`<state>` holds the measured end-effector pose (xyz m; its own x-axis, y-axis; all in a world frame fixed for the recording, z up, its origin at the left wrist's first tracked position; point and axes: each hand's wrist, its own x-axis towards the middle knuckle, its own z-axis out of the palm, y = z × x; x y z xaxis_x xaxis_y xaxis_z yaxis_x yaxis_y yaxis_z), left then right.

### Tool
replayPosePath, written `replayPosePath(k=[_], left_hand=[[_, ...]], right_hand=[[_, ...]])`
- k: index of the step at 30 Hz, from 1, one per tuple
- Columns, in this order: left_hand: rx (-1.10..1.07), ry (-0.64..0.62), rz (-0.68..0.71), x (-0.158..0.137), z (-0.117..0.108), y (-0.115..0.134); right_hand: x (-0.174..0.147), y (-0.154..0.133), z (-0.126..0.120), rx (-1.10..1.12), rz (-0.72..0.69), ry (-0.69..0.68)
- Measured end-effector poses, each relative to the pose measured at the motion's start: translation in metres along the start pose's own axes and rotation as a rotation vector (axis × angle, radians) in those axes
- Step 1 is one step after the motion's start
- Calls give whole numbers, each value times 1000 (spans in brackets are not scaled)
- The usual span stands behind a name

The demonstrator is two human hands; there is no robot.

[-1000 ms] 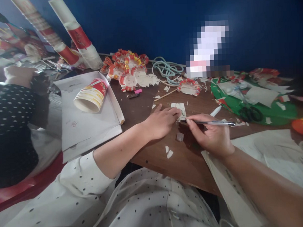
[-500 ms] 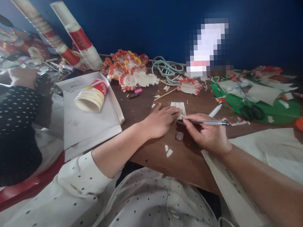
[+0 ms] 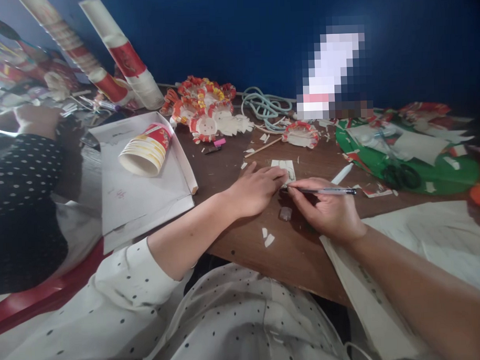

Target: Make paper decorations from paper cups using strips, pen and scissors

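My right hand [image 3: 331, 211] pinches a pen [image 3: 329, 190], its tip end at the lower edge of a small white piece of paper [image 3: 284, 167]. Flat on the brown table lies my left hand [image 3: 260, 190], its fingers stretched over that paper's near left part and pressing it down. Faint marks show on the paper; my fingers hide some of it. Just below the hands sits a small clear block [image 3: 286, 214], with white paper scraps [image 3: 269, 240] closer to the table edge.
To the left, a white box lid [image 3: 119, 210] holds stacked paper cups [image 3: 144, 152]. Red-and-white paper crafts [image 3: 206, 115] and a coiled pale cord [image 3: 265, 111] lie at the back. At right is a green disc [image 3: 437, 186] bearing scissors [image 3: 401, 177]. A co-worker's sleeve [image 3: 23, 172] is far left.
The pen's rear end has shifted slightly left and its angle has changed a little in my right hand. My left hand keeps its place on the paper.
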<state>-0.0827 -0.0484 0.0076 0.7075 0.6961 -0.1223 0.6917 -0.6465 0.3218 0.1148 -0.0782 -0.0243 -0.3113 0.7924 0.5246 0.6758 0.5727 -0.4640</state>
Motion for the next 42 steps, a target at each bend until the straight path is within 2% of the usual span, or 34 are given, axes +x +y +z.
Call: replayPosePath(k=[24, 29, 33, 38, 42], left_hand=[[9, -21, -17, 1, -2, 2], [15, -48, -28, 1, -4, 2], [28, -17, -11, 1, -1, 0], [56, -14, -3, 2, 0, -1], [57, -22, -4, 2, -1, 0]], right_hand=[[-3, 2, -4, -16, -31, 9], [-2, 1, -9, 19, -11, 109], [-2, 3, -11, 8, 24, 155], [-4, 7, -9, 15, 87, 50], [-7, 11, -8, -69, 57, -53]])
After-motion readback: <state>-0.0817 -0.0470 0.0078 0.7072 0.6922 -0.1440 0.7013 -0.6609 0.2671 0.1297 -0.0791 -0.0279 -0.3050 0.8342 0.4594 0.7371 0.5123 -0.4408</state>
